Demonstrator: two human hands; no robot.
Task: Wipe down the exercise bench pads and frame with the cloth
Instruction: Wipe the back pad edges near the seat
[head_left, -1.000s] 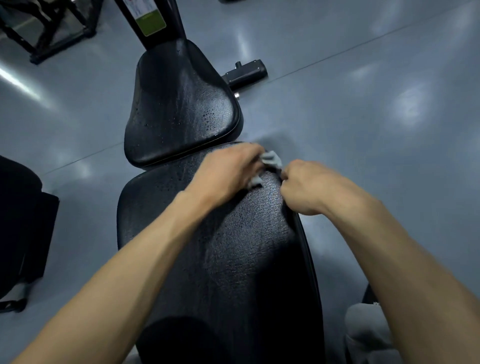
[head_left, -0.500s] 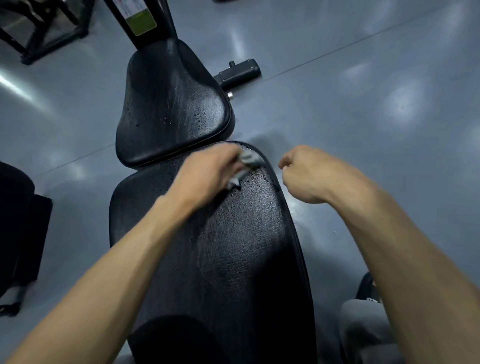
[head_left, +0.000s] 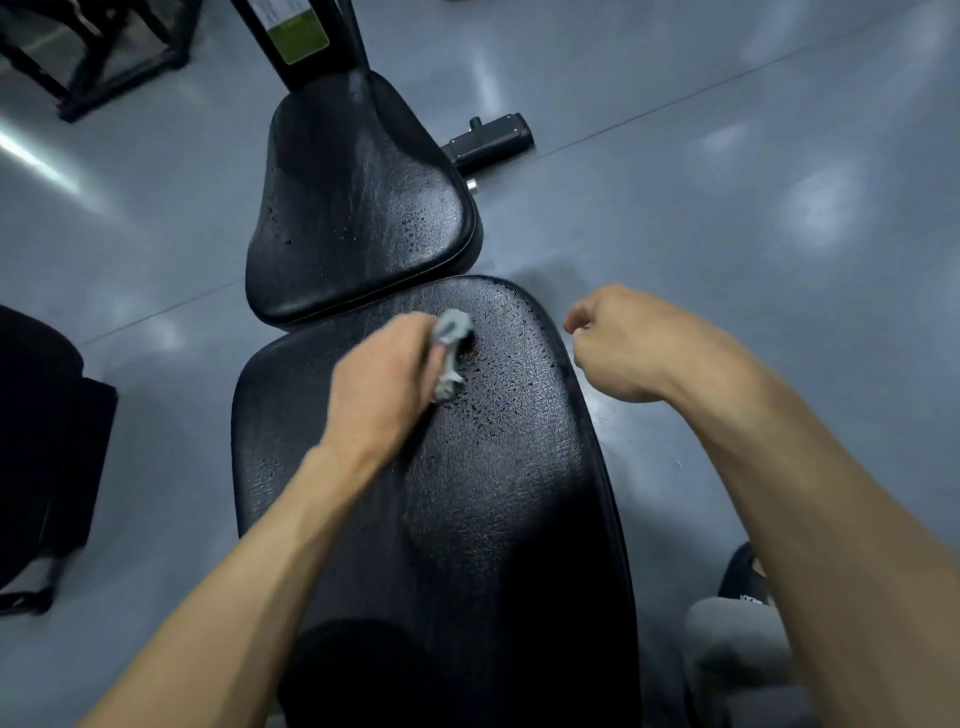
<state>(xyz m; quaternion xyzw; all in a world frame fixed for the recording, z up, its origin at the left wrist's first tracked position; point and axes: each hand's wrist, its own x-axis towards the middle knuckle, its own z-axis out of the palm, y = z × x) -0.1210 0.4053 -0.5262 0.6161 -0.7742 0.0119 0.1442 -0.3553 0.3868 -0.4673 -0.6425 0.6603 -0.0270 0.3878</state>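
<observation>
A black exercise bench runs away from me. Its long back pad (head_left: 509, 467) lies under my arms and carries small droplets near its far end. The smaller seat pad (head_left: 358, 208) sits beyond it, also speckled with droplets. My left hand (head_left: 379, 384) grips a crumpled grey cloth (head_left: 451, 348) and holds it against the back pad's far end. My right hand (head_left: 623, 343) hovers just off the pad's right edge with its fingers curled and nothing in it.
A black frame upright with a green label (head_left: 298, 36) rises behind the seat pad. A black frame foot (head_left: 491, 140) lies on the grey floor to the right. Dark equipment (head_left: 36, 457) stands at the left, a black rack (head_left: 98, 57) at the far left.
My right hand let go of the cloth and drew away to the right, off the pad. My left hand carried the cloth leftward and back over the back pad.
</observation>
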